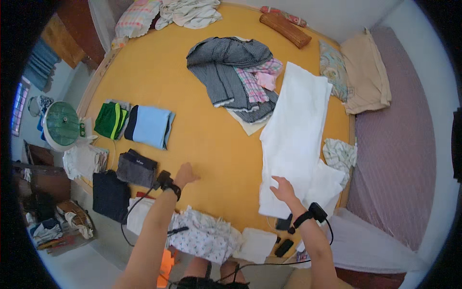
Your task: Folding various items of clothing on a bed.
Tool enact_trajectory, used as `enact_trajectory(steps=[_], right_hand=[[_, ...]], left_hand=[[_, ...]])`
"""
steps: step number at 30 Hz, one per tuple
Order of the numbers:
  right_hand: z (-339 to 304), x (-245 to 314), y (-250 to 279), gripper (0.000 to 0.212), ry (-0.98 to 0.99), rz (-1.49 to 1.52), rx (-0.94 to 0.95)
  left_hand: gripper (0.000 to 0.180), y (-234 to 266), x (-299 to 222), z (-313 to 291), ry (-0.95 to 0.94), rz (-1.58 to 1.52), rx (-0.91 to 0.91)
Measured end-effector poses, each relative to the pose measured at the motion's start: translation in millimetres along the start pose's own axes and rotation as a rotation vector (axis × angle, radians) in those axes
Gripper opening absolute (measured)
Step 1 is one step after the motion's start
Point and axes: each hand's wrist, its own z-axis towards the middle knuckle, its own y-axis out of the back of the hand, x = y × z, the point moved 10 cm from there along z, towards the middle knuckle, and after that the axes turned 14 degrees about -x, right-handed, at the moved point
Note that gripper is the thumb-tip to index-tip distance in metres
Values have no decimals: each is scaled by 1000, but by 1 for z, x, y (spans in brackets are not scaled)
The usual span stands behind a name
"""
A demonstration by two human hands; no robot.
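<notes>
White trousers (296, 120) lie spread lengthwise on the right side of a yellow mat (211, 149). Over their lower part is my right hand (284, 189), thumb and fingers apart and nothing held; whether it touches the cloth I cannot tell. My left hand (185, 176) is above bare mat with fingers stretched out, holding nothing. Left of it sits a folded dark grey garment (137, 168). A heap of black-and-white checked cloth (226, 72), with a pink plaid piece (252, 86) in it, lies beyond the trousers' left side.
Folded light-blue (149, 126) and green (109, 119) garments lie at left near a fan (62, 125). A black folded cloth (110, 195) and a patterned white pile (204, 238) line the near edge. Pillows (363, 72) stand at right. Cables trail from both wrists.
</notes>
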Motion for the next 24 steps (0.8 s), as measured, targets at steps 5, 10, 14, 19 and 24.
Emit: enact_trajectory(steps=[5,10,14,19,24], right_hand=[[145,48,-28,43,103,43,-222],[264,156,-45,48,313,128,-448],[331,200,-57,54,275,119,-574],[368,184,-85,43,43,-197,-532],[368,204,-34,13,19,677,-494]], left_hand=[[128,-10,0,15,126,350,-70],[127,-16,37,21,212,465,-44],[126,-29,37,23,209,438,-43],[122,-24,29,22,219,318,-81],[108,-60,46,30,115,479,-273]])
